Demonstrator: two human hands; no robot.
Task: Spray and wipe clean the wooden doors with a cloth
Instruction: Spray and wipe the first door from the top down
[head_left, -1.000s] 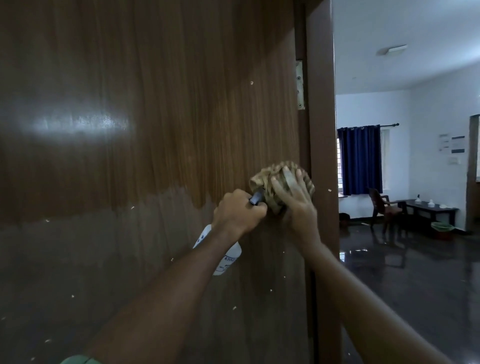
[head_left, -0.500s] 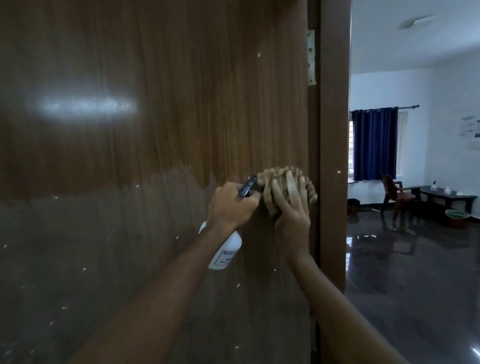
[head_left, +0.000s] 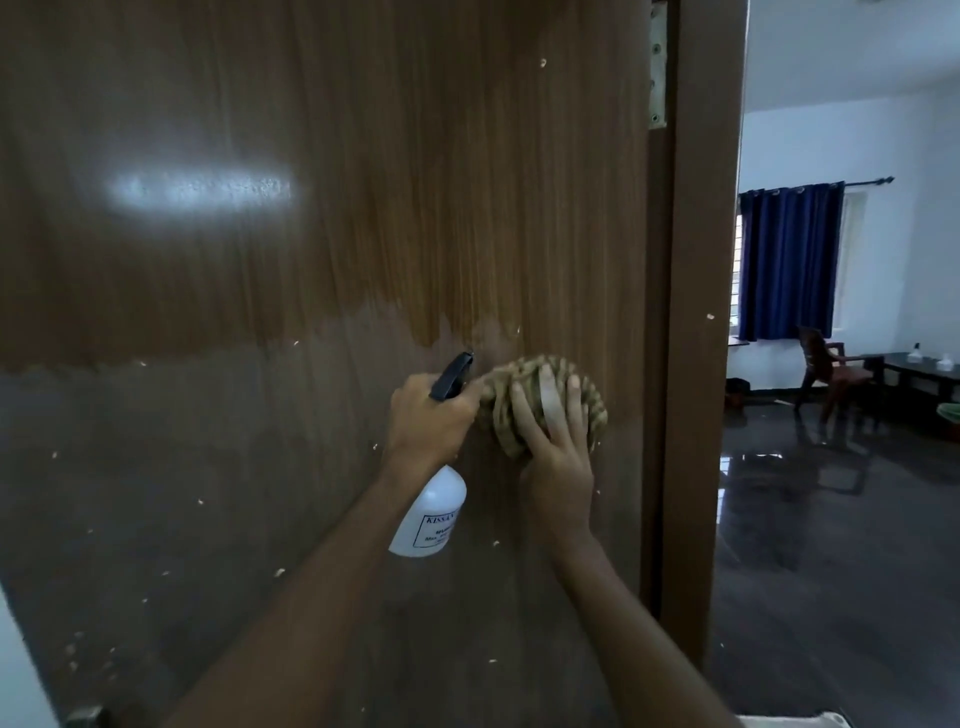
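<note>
Right up close, the wooden door (head_left: 311, 260) fills most of the view, its upper part a warm brown with a bright glare patch on the left, its lower part duller and greyer with pale specks scattered over it. The right hand (head_left: 553, 457) lies flat over a bunched tan cloth (head_left: 545, 400), fingers spread and fairly straight, pressing it against the door near its right edge, about where the brown meets the dull band. Just to the left, the left hand (head_left: 428, 415) is curled round the neck of a white spray bottle (head_left: 431, 514), gripping it tight; the black nozzle (head_left: 452, 375) pokes up above the knuckles, tilted toward the cloth, and the bottle's body hangs below the hand with a printed label facing us. The two hands almost touch. To the right of the door stands the brown door frame (head_left: 696, 364), with a metal hinge plate (head_left: 657, 67) at the top. Farther off, through the opening, a room shows a blue curtain (head_left: 789, 260), a wooden chair (head_left: 826, 369), a dark table (head_left: 919, 371) and a glossy dark floor (head_left: 831, 519)
</note>
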